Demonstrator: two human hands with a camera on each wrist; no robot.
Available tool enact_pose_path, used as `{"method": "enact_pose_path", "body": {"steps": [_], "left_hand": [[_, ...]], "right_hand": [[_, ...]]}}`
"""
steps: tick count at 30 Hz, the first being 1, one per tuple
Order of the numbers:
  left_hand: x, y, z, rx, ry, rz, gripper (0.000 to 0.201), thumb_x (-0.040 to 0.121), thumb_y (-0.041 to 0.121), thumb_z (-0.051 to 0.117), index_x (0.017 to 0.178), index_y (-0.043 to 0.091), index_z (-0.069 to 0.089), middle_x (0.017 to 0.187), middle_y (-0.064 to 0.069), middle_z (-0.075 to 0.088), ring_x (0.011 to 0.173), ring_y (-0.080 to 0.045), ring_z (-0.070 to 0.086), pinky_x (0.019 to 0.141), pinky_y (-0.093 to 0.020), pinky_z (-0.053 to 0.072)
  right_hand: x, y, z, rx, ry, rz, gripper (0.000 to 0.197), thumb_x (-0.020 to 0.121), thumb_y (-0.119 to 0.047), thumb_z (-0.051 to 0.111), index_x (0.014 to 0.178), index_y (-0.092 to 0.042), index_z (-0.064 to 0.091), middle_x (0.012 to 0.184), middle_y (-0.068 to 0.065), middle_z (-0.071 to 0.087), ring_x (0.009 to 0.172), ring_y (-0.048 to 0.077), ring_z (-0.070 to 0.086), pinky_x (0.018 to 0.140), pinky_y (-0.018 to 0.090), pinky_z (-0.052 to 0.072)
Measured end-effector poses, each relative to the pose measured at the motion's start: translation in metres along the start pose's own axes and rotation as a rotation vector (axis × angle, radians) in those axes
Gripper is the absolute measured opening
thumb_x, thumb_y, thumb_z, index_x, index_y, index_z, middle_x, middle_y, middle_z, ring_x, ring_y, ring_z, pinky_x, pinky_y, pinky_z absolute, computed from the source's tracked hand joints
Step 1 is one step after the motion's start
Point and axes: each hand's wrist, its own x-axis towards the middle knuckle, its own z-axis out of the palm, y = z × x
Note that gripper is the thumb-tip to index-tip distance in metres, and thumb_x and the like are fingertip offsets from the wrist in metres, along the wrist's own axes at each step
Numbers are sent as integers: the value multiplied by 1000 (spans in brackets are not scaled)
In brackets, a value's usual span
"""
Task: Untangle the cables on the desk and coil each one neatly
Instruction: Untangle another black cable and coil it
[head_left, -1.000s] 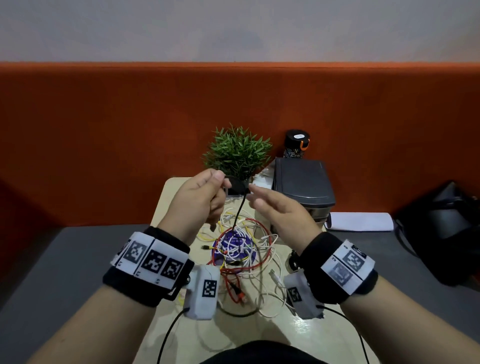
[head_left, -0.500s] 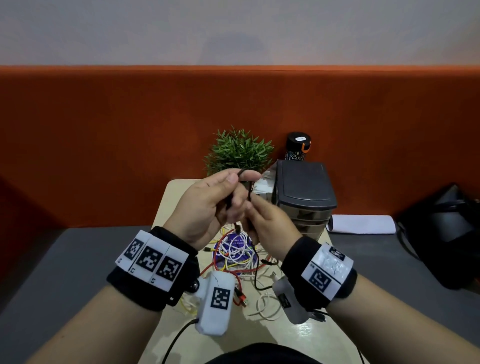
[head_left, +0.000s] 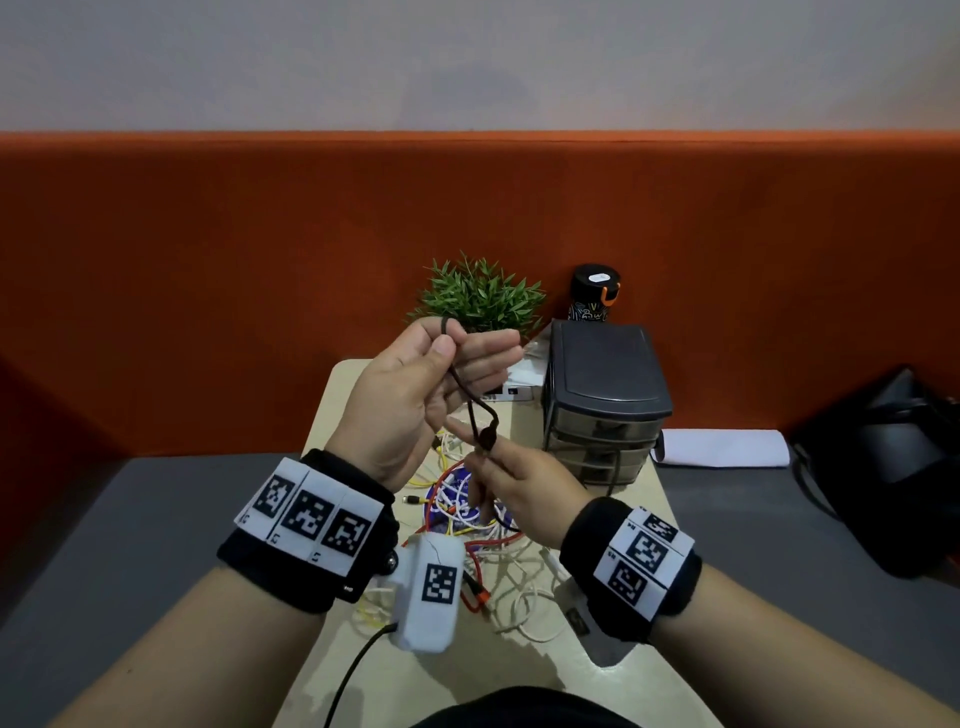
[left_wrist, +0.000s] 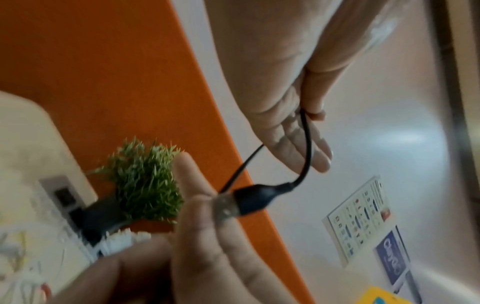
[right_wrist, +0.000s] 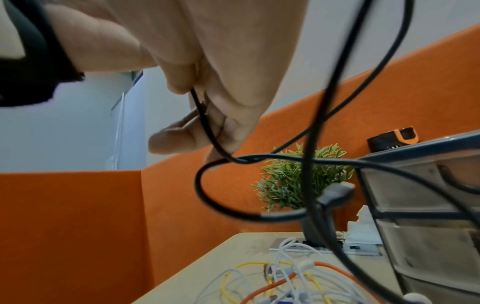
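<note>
A thin black cable (head_left: 470, 402) hangs in the air between my two hands above the beige desk (head_left: 524, 675). My left hand (head_left: 447, 343) is raised and pinches one bend of it between thumb and forefinger, the other fingers straight; the left wrist view shows the cable (left_wrist: 307, 144) running across that hand (left_wrist: 314, 139). Lower down, my right hand (head_left: 488, 457) pinches the cable's plug (head_left: 487, 437), a black USB plug (left_wrist: 249, 201) with a metal tip. Below lies the tangle (head_left: 467, 525) of white, yellow and red cables (right_wrist: 285, 277).
A small potted plant (head_left: 480, 296), a black canister (head_left: 596, 293), a white power strip (head_left: 511, 391) and a dark drawer unit (head_left: 605, 395) stand at the desk's back. An orange partition (head_left: 208, 286) rises behind. A black bag (head_left: 893, 467) lies on the right.
My hands, close together before, have drawn apart: the left rose with the cable, the right dropped lower with the plug, and a short loop now hangs between them.
</note>
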Motion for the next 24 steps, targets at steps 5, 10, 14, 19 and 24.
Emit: {"method": "enact_pose_path", "body": {"steps": [5,10,14,19,24], "left_hand": [[4,1,-7,-1,137,177,24,103,10,20,95,12,43,98,-11,71,87,-24,70,82,-36,55],[6,7,-14,136,186,265,25,103,8,20,98,13,45,98,-10,71,89,-24,69,84,-35,54],[5,8,-16,37,194,244,25,104,11,19,99,13,43,98,-9,71,92,-26,70,81,-36,56],[6,8,-14,-121,157,178,22,103,7,19,93,15,37,105,-12,70,103,-29,67,83,-38,56],[7,0,-20,49,171,217,24,101,-2,21,92,16,33,114,-15,65,113,-29,61,98,-40,48]], "right_hand": [[-2,7,4,-55,-152,64,35,102,-37,34,124,-64,39,68,0,63,61,7,59,67,19,46],[-8,3,7,-120,-161,88,32,103,-32,33,124,-32,58,53,-40,49,52,-10,47,58,15,30],[-6,-2,5,-223,-148,95,32,103,-33,34,124,-33,56,71,-40,55,70,-16,51,62,7,35],[-1,10,9,-340,-63,174,34,101,-41,31,118,-30,58,119,-3,64,110,17,57,89,33,46],[-7,2,14,-365,-161,123,32,102,-38,33,117,-25,59,105,-4,65,97,16,56,79,28,42]]}}
